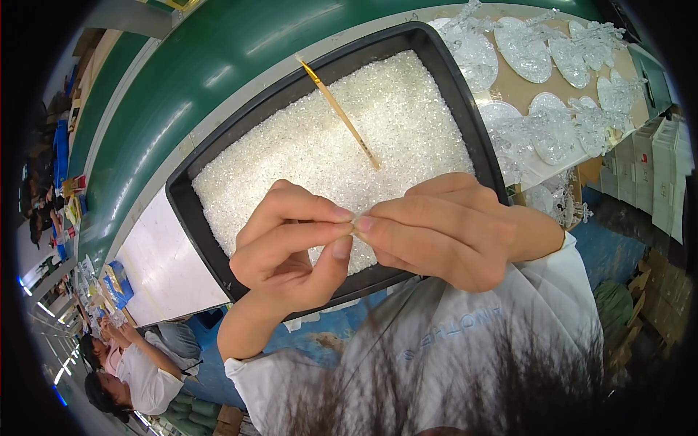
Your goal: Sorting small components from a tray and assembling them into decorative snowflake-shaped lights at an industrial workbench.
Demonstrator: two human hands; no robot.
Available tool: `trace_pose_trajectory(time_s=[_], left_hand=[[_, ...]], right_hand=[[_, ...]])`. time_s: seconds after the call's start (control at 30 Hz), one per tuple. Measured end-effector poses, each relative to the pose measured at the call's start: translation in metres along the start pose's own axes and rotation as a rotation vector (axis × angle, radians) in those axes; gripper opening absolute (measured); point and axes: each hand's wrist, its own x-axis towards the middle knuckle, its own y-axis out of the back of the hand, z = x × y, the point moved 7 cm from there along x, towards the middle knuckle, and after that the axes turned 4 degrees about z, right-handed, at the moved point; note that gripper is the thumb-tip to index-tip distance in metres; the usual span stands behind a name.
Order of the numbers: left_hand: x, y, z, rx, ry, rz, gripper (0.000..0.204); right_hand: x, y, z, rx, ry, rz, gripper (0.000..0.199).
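Observation:
Over the near side of a black tray [480, 138], my left hand [294, 243] and my right hand [440, 232] meet fingertip to fingertip. Both are closed in a pinch. Whatever sits between the fingertips is too small and too covered to name. Clear, glittering small beads or granules [291, 156] fill the tray in a thick layer. Beyond my hands a thin paintbrush [340, 115] with a wooden handle lies across the beads, its bristle end resting over the tray's far rim.
Clear plastic-looking ornaments with round bases [523, 49] stand in rows on a brown board at the right. Behind the tray runs a green belt surface [283, 29]. A white tabletop [171, 261] extends left, where people in white shirts [149, 367] sit working. White boxes [662, 171] stand far right.

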Motion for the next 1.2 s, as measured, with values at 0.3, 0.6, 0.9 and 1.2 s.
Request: trace_pose_trajectory(time_s=[0.3, 0.6, 0.9, 1.2], left_hand=[[0.0018, 0.0010, 0.0039, 0.069, -0.042, -0.020, 0.019], [0.0028, 0.0011, 0.0040, 0.080, -0.065, -0.021, 0.019], [0.0034, 0.0008, 0.0045, 0.070, -0.034, -0.034, 0.019], [0.0036, -0.0009, 0.0038, 0.039, -0.016, -0.034, 0.018]], right_hand=[[0.0024, -0.0003, -0.0006, 0.008, -0.011, -0.021, 0.026], [0.0009, -0.0008, 0.0002, 0.019, -0.002, 0.029, 0.028], [0.0015, -0.0020, 0.0008, 0.029, -0.011, 0.008, 0.025], [0.0023, 0.0005, 0.0008, -0.016, -0.030, 0.035, 0.028]])
